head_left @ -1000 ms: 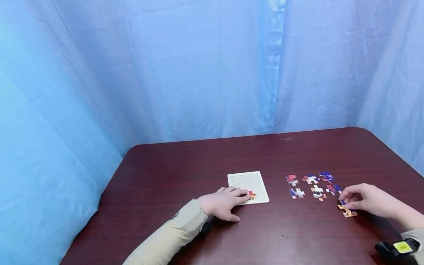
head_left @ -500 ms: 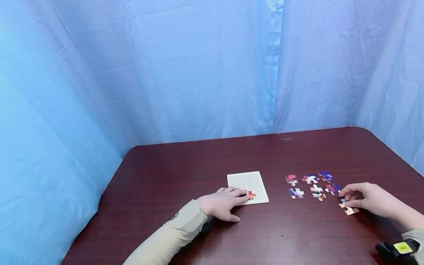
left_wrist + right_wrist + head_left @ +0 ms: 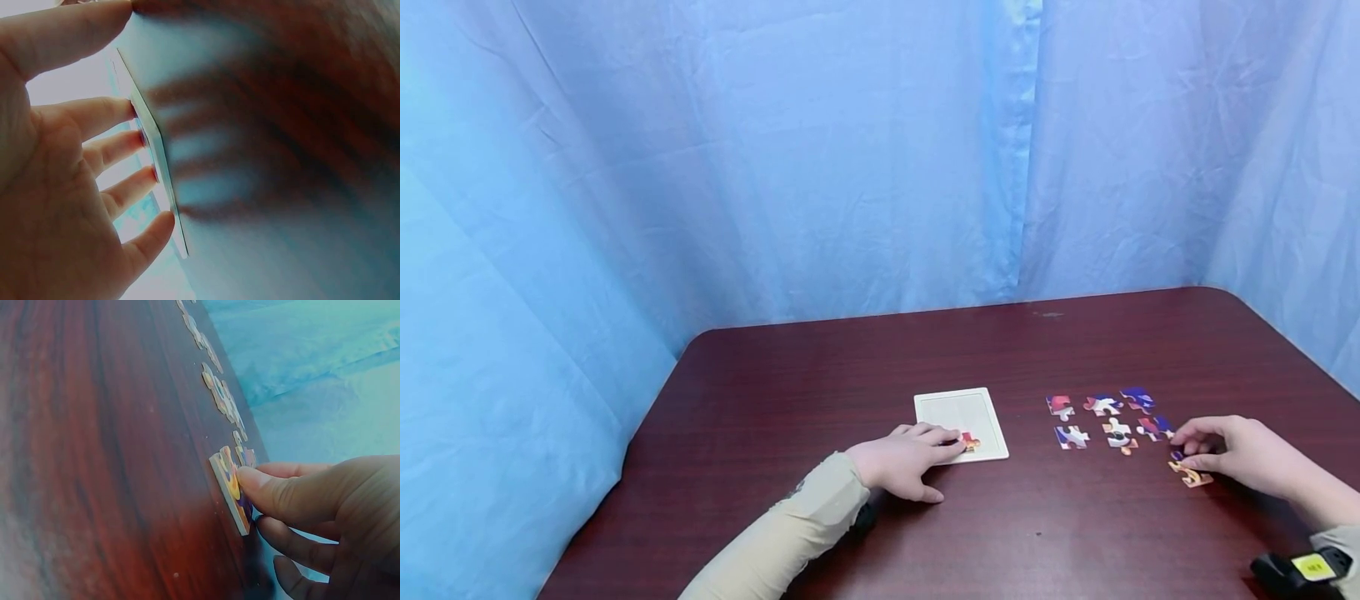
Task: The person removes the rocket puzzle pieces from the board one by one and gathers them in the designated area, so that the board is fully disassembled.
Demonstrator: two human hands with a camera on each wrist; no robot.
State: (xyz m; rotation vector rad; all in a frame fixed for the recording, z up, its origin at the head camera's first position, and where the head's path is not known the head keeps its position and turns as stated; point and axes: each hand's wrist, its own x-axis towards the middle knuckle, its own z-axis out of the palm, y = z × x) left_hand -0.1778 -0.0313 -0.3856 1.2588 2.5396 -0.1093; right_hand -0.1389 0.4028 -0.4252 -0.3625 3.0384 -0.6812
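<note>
In the head view my left hand (image 3: pixel 904 463) rests with spread, fairly straight fingers on the near left part of a white puzzle tray (image 3: pixel 958 407). The left wrist view shows its fingertips (image 3: pixel 145 139) at the tray's edge. One red and yellow puzzle piece (image 3: pixel 971 441) lies inside the tray beside the index finger. Over on the right, my right hand (image 3: pixel 1236 454) pinches an orange and purple puzzle piece (image 3: pixel 230 484) between thumb and fingers, low at the tabletop. The fingers cover part of that piece.
Several loose puzzle pieces (image 3: pixel 1117 435) lie in two rough rows between the tray and my right hand. The dark red wooden table (image 3: pixel 820 367) ends at the back against blue curtains (image 3: pixel 850 167).
My right hand has shifted the pinched piece very slightly up and right, with a small change in its tilt. The left hand and tray stay put.
</note>
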